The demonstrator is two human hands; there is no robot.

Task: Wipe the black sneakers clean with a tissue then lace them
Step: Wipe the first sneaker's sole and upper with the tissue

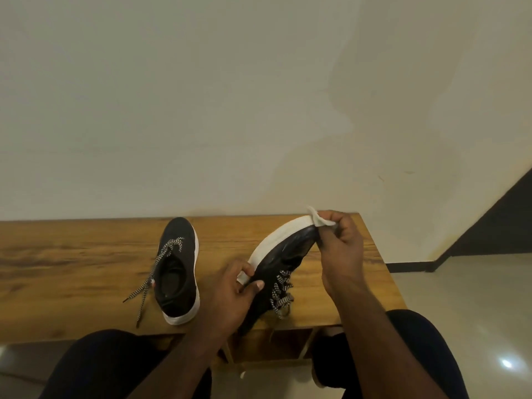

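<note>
Two black sneakers with white soles are on a low wooden table (72, 254). The left sneaker (178, 266) stands upright, its black-and-white lace trailing loose toward the front edge. The right sneaker (283, 254) is tipped on its side, sole facing left. My left hand (230, 295) grips its heel end, thumb on the black upper. My right hand (341, 246) pinches a small white tissue (318, 218) against the sneaker's toe. Loose laces (280, 292) hang from the tipped sneaker.
The table stands against a pale wall (230, 96); its right edge is just past my right hand. My knees in dark trousers (115, 364) are at the table's front edge. Shiny tiled floor (475, 298) and a dark skirting lie to the right.
</note>
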